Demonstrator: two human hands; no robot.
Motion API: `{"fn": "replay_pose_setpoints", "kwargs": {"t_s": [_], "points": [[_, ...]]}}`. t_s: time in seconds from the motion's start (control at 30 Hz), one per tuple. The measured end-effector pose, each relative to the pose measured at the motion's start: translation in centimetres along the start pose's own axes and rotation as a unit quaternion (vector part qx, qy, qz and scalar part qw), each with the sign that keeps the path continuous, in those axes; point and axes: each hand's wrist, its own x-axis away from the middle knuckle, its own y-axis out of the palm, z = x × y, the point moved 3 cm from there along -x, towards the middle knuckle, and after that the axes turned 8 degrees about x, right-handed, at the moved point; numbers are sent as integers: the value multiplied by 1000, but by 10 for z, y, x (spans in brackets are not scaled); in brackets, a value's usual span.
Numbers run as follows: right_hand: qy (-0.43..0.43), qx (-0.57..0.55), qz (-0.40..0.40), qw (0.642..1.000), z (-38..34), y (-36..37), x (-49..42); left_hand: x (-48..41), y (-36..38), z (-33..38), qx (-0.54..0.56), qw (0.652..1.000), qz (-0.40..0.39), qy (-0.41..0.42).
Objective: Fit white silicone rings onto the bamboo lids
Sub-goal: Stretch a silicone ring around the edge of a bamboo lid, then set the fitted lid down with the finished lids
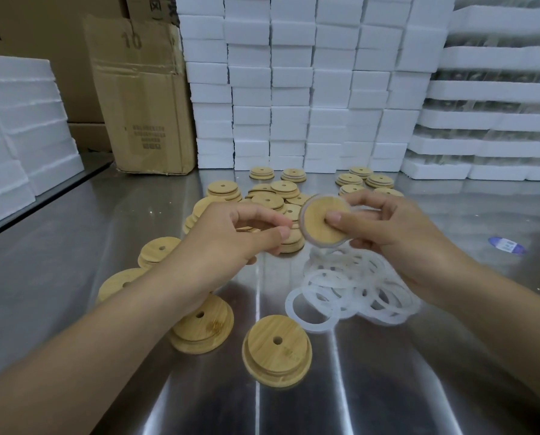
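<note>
My right hand (pixel 394 227) grips a round bamboo lid (pixel 320 226) above the steel table, thumb on its centre, with a white silicone ring (pixel 306 208) showing around its rim. My left hand (pixel 240 233) hovers just left of the lid with its fingers curled; whether the fingertips pinch the ring is unclear. A heap of loose white silicone rings (pixel 350 290) lies under my right hand. Bamboo lids with a centre hole lie near me (pixel 278 350), (pixel 201 324), and several more are piled behind my hands (pixel 268 196).
The shiny steel table (pixel 388 387) carries everything. Stacks of white foam boxes (pixel 293 89) wall off the back and right, more foam (pixel 20 120) stands at the left, and a cardboard carton (pixel 140 98) sits at the back left. A blue-white label (pixel 507 245) lies at the right.
</note>
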Motion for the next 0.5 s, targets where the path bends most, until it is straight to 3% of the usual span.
{"fn": "replay_pose_setpoints", "kwargs": {"t_s": [0.17,0.33,0.4,0.5], "points": [[100,98,219,966,26,-101,-22,0,1,-4,11,1000,16,-15],[219,307,174,910,76,-160,-19,0,5,-4,-1,1000,7,-21],[224,386,152,882,82,-163,-19,0,6,-5,-4,1000,3,-17],[199,437,132,867,80,-159,-22,1,5,-5,-3,1000,4,-12]]}}
